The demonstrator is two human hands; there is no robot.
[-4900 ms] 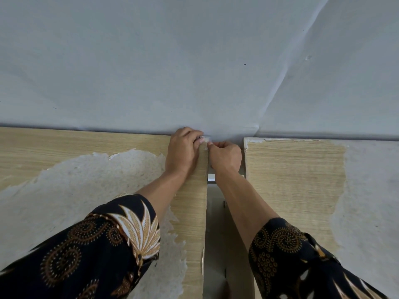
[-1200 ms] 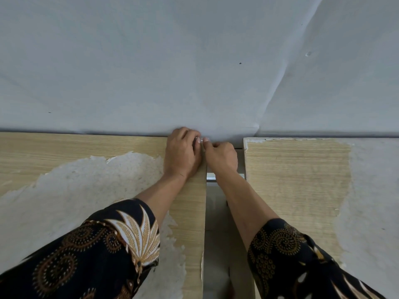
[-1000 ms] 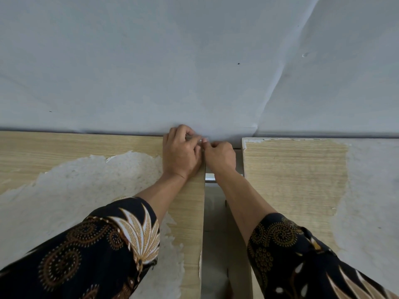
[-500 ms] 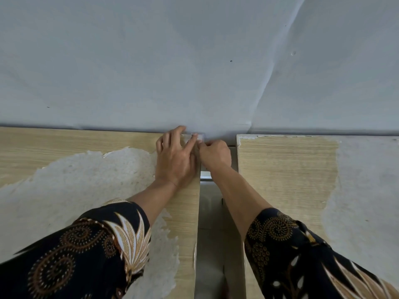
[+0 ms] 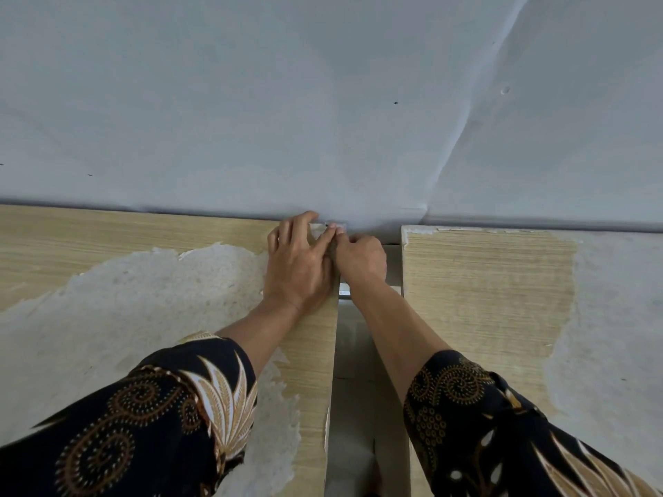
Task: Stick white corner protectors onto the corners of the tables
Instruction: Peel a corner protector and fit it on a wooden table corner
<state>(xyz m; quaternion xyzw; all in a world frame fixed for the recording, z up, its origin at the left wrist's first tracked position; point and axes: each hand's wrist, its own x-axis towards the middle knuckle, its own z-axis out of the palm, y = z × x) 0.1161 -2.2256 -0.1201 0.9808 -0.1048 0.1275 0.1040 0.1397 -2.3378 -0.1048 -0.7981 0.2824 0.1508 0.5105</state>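
A small white corner protector (image 5: 340,227) sits at the far right corner of the left wooden table (image 5: 107,227), right against the wall, mostly hidden by fingers. My left hand (image 5: 297,267) lies flat on that corner, its fingers stretched out and the index fingertip pressing on the protector. My right hand (image 5: 362,258) reaches up through the gap between the tables, fingers curled, pinching the protector from the side. The right wooden table (image 5: 484,288) shows a bare far left corner with a torn white patch.
A pale grey wall (image 5: 323,102) runs directly behind both tables. Torn white paper residue (image 5: 125,310) covers much of the left tabletop and the right part of the right one. A narrow gap (image 5: 358,407) down to the floor separates the tables, crossed by a metal bar (image 5: 345,290).
My left hand's fingers have uncurled and now lie straight over the corner. My right hand stays curled at the same spot. The view has shifted slightly.
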